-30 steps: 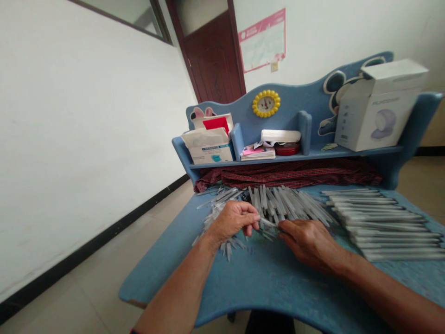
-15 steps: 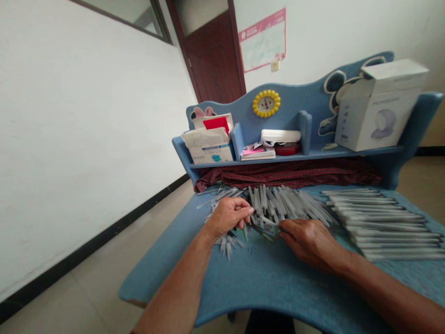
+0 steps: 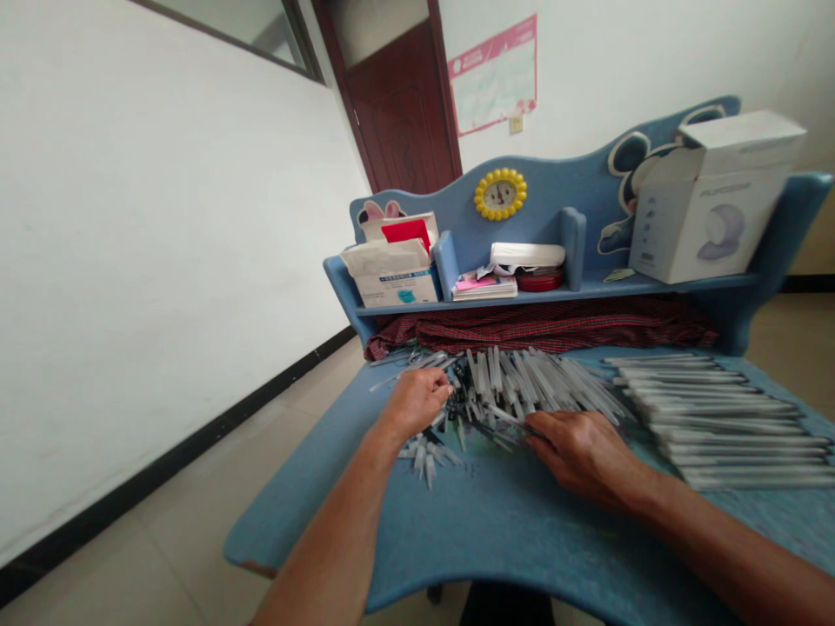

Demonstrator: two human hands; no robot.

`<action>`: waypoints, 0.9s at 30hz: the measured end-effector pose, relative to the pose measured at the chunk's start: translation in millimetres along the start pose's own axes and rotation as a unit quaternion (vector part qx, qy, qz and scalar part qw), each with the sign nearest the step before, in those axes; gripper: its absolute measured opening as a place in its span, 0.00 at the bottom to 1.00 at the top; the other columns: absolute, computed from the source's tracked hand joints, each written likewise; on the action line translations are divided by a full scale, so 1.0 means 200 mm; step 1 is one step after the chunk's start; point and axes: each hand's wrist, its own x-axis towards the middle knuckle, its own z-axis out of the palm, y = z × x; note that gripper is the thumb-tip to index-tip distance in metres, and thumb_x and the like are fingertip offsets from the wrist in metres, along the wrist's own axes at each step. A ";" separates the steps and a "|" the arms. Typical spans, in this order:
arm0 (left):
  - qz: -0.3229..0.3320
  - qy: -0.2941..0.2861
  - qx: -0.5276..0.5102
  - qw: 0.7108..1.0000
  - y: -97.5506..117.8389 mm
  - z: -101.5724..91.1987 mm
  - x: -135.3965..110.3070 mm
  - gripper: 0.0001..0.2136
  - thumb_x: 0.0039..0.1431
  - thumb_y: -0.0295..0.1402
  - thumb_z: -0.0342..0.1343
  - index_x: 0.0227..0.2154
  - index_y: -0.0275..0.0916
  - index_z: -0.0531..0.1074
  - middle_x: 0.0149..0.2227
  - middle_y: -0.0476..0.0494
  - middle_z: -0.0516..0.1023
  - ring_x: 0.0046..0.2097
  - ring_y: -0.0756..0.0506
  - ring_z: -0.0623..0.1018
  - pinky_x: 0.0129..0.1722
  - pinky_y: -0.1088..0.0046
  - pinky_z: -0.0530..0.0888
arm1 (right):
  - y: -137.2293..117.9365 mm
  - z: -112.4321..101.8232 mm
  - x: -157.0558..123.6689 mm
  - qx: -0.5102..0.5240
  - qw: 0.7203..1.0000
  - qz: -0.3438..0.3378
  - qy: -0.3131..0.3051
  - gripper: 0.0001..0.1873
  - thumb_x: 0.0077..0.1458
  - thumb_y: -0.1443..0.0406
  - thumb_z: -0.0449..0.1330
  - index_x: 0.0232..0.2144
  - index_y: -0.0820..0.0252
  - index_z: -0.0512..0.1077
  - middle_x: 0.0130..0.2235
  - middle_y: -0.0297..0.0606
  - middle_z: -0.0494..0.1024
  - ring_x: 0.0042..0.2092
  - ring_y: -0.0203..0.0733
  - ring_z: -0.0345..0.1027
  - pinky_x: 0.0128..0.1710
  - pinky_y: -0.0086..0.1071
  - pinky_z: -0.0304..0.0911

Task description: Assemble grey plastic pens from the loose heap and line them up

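My right hand (image 3: 584,448) is closed on a slim translucent pen barrel (image 3: 504,416), whose end points left over the desk. To the left, my left hand (image 3: 421,400) has its fingers curled together beside a small heap of black pen parts (image 3: 462,389). Whatever may be between those fingertips is hidden. Behind both hands lies a spread of loose clear pen barrels (image 3: 554,382). Several short clear pieces, like pen caps (image 3: 429,459), are scattered below my left hand.
At the right, many pens (image 3: 731,422) lie in a stacked row on the blue desk (image 3: 470,530). A red checked cloth (image 3: 535,329) runs under the shelf. Above stand a mask box (image 3: 399,287), a flower-shaped clock (image 3: 500,194) and a large white box (image 3: 701,209).
My left hand has moved left, away from the tip of the pen barrel, to the side of the black parts. My right hand stays almost in place, still holding the barrel.
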 end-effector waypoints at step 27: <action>0.052 -0.129 0.240 0.961 0.04 0.05 -0.04 0.08 0.48 0.29 0.51 0.29 0.39 0.76 0.32 0.41 0.76 0.37 0.44 0.74 0.34 0.72 0.66 | 0.01 0.02 0.00 0.001 1.000 -0.003 0.006 0.08 0.56 0.66 0.49 0.28 0.58 0.66 0.25 0.31 0.74 0.26 0.33 0.66 0.26 0.30 0.46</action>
